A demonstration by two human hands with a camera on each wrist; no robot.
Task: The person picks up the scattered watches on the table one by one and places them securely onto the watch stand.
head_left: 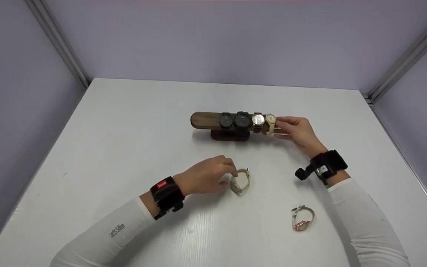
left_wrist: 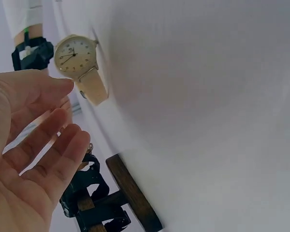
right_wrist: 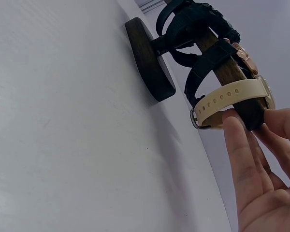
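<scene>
The left hand (head_left: 206, 177) lies low over the white table (head_left: 124, 141) near its middle, fingers loosely bent, fingertips at the strap of a cream watch (head_left: 241, 181) that stands on its side just right of the hand; the head view suggests a light touch, while the left wrist view shows the fingers (left_wrist: 48, 145) spread and relaxed with the cream watch (left_wrist: 79, 65) a little apart, so whether there is real contact cannot be told, and nothing is clenched. Broad bare table lies to the left and toward the back wall. Behind, a wooden watch stand (head_left: 206, 120) carries two dark watches (head_left: 234, 120), a brown-strapped watch (head_left: 258, 120) and, at its right end, a beige watch (head_left: 270, 120). The right hand (head_left: 297, 131) is at that end, fingers nearly straight, fingertips (right_wrist: 237, 133) resting against the beige watch's strap (right_wrist: 232, 99) rather than wrapped round it. A rose-gold watch (head_left: 303, 218) lies alone on the table near the right sleeve (head_left: 361, 222), well apart from both hands. In the right wrist view the stand's upper part is cut off.
</scene>
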